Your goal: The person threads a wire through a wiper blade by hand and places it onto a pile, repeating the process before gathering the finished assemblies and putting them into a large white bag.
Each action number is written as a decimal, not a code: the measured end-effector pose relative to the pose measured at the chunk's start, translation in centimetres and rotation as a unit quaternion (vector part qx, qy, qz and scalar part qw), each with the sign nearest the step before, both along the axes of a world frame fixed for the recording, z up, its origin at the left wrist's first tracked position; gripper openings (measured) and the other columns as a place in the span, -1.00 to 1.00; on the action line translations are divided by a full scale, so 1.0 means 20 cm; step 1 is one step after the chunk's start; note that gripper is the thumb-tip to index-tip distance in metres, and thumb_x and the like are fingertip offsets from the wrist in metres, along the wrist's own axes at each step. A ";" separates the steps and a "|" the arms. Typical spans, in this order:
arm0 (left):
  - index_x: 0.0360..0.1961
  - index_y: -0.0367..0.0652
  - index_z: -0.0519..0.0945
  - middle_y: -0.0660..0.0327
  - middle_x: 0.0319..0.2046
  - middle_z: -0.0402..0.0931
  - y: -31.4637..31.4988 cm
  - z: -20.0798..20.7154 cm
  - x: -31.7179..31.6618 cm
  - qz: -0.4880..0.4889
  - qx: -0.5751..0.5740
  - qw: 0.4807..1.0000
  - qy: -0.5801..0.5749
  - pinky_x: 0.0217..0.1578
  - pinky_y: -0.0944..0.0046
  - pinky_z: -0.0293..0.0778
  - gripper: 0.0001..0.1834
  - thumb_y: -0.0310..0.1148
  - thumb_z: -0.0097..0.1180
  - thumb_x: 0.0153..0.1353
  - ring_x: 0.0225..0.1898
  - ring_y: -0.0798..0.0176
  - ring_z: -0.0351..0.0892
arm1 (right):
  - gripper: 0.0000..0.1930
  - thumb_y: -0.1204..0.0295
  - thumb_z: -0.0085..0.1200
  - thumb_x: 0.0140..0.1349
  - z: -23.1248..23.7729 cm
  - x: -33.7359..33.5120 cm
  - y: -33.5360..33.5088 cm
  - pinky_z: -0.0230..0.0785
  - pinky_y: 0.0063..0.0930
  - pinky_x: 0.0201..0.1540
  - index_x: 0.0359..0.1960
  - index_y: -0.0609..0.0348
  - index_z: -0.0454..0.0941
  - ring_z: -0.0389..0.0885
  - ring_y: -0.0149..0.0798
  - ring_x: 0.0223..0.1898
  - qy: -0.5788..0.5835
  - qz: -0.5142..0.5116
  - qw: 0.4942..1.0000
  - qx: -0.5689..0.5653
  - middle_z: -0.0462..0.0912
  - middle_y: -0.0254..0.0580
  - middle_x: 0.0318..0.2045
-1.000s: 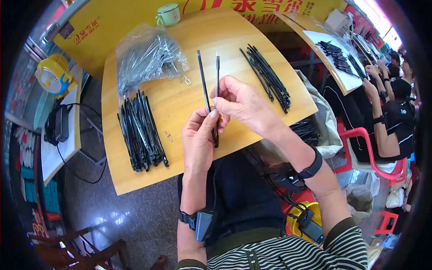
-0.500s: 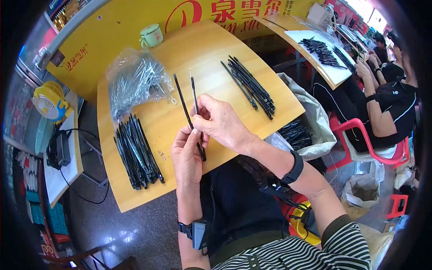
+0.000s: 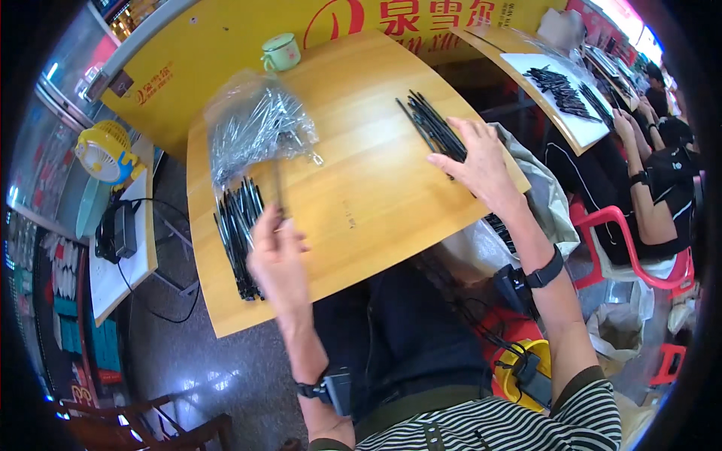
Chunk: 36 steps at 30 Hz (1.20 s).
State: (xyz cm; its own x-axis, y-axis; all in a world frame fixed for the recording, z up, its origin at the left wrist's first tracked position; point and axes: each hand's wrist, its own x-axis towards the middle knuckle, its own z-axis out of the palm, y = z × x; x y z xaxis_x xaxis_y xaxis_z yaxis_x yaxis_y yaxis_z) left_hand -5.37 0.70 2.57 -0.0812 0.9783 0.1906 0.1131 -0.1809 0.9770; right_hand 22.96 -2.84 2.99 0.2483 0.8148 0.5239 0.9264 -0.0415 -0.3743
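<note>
Left hand (image 3: 277, 255) blurred, fingers curled shut, arm bent, right hand (image 3: 475, 161) stretched far forward, fingers spread flat

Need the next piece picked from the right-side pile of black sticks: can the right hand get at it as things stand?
Probably yes. The right hand is spread open, already at the near edge of the right pile of black sticks on the wooden table, with nothing lying between them.
</note>
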 end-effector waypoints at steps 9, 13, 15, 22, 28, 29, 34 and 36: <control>-0.03 -0.38 0.43 -0.09 -0.21 0.42 0.09 -0.06 -0.34 0.196 0.061 0.884 0.420 -0.05 0.16 0.29 -0.63 -0.60 -0.12 0.08 -0.13 -0.03 0.43 | -0.46 0.29 0.04 0.10 -0.15 -0.07 0.05 0.11 -0.22 0.12 0.11 0.24 0.25 0.26 0.00 0.03 0.008 0.010 0.999 -0.034 0.38 -0.02 0.03; -0.05 -0.43 0.44 -0.08 -0.28 0.37 0.07 -0.05 -0.32 0.157 0.082 0.879 0.443 -0.13 0.13 0.29 -0.67 -0.58 -0.14 0.14 -0.20 -0.03 0.38 | -0.49 0.32 0.05 0.10 -0.15 -0.17 0.08 0.14 -0.22 0.10 0.09 0.24 0.28 0.25 -0.04 0.02 -0.008 -0.003 0.999 -0.045 0.37 -0.05 0.03; -0.06 -0.43 0.45 -0.07 -0.27 0.37 0.07 -0.05 -0.32 0.143 0.075 0.889 0.428 -0.14 0.13 0.29 -0.68 -0.57 -0.13 0.15 -0.20 -0.02 0.38 | -0.48 0.31 0.06 0.09 -0.14 -0.17 0.08 0.14 -0.19 0.10 0.09 0.24 0.28 0.24 -0.04 0.03 -0.001 0.005 0.999 -0.047 0.34 -0.06 0.04; -0.11 -0.38 0.49 0.02 -0.20 0.41 0.01 0.04 -0.22 0.128 0.111 0.909 0.380 -0.19 0.24 0.32 -0.73 -0.50 -0.07 0.18 -0.22 0.08 0.41 | -0.66 0.35 0.20 -0.03 -0.08 -0.17 0.06 0.19 -0.25 0.03 -0.24 0.19 0.40 0.28 -0.05 -0.02 0.041 0.004 0.999 -0.011 0.38 -0.11 -0.06; -0.14 -0.29 0.53 0.10 -0.24 0.44 -0.04 0.08 0.05 0.002 0.173 0.955 0.240 -0.25 0.31 0.37 -0.76 -0.55 -0.03 0.15 -0.26 0.21 0.44 | -0.73 0.35 0.23 -0.08 -0.09 -0.18 0.05 0.19 -0.29 -0.02 -0.38 0.15 0.43 0.31 -0.14 -0.06 -0.018 -0.008 0.999 0.028 0.40 -0.18 -0.11; -0.14 -0.29 0.53 0.10 -0.24 0.44 -0.04 0.06 0.10 0.001 0.173 0.955 0.240 -0.25 0.31 0.37 -0.76 -0.55 -0.03 0.15 -0.26 0.21 0.44 | -0.73 0.33 0.21 -0.07 -0.08 -0.18 0.05 0.19 -0.29 -0.05 -0.38 0.16 0.44 0.32 -0.17 -0.08 -0.049 -0.022 0.998 0.023 0.43 -0.19 -0.14; -0.16 -0.30 0.53 0.17 -0.28 0.45 -0.10 0.02 0.34 -0.192 0.077 0.967 0.149 -0.29 0.41 0.39 -0.78 -0.57 -0.03 0.16 -0.34 0.36 0.46 | -0.76 0.28 0.14 -0.02 -0.08 -0.18 0.08 0.17 -0.30 -0.10 -0.40 0.16 0.49 0.36 -0.23 -0.11 -0.109 -0.069 0.991 -0.018 0.50 -0.24 -0.25; -0.16 -0.33 0.53 0.17 -0.28 0.45 -0.09 -0.02 0.40 -0.219 0.033 0.969 0.113 -0.28 0.41 0.40 -0.79 -0.56 -0.04 0.17 -0.33 0.37 0.47 | -0.81 0.30 0.11 0.01 -0.06 -0.18 0.09 0.17 -0.28 -0.12 -0.47 0.15 0.50 0.39 -0.20 -0.15 -0.093 -0.077 0.992 -0.024 0.53 -0.24 -0.34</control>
